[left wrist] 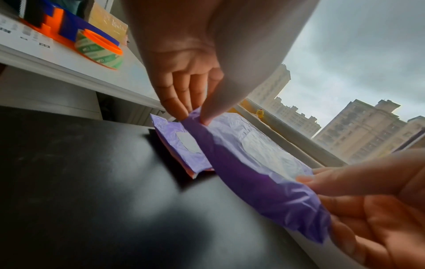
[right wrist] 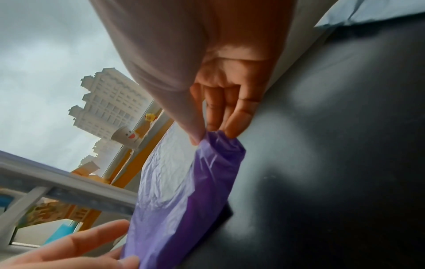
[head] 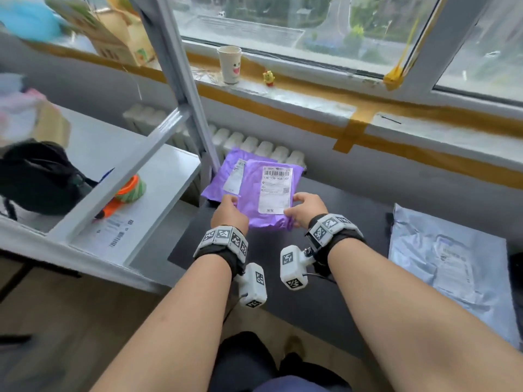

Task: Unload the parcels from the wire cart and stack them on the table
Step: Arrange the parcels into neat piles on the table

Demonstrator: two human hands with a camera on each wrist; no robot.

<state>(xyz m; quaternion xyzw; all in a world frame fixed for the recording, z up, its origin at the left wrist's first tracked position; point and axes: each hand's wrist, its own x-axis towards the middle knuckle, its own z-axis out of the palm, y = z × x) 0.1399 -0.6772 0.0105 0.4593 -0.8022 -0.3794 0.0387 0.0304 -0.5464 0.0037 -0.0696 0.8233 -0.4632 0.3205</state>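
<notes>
A purple parcel (head: 254, 199) with a white barcode label is held between both hands over the dark table (head: 348, 222). My left hand (head: 235, 203) pinches its left edge between thumb and fingers (left wrist: 184, 109). My right hand (head: 294, 206) pinches its right edge, seen close in the right wrist view (right wrist: 214, 131). The parcel's far part overlaps a second purple parcel (head: 223, 176) that lies flat on the table's back left corner (left wrist: 179, 143). The near edge of the held parcel (left wrist: 264, 182) is raised above the tabletop.
A pale grey-blue parcel (head: 441, 261) lies on the table at the right. To the left stands a white shelf unit (head: 158, 176) with a slanted metal bar, an orange tape dispenser (head: 127, 193) and a black bag (head: 36, 176). A paper cup (head: 229, 63) stands on the windowsill behind.
</notes>
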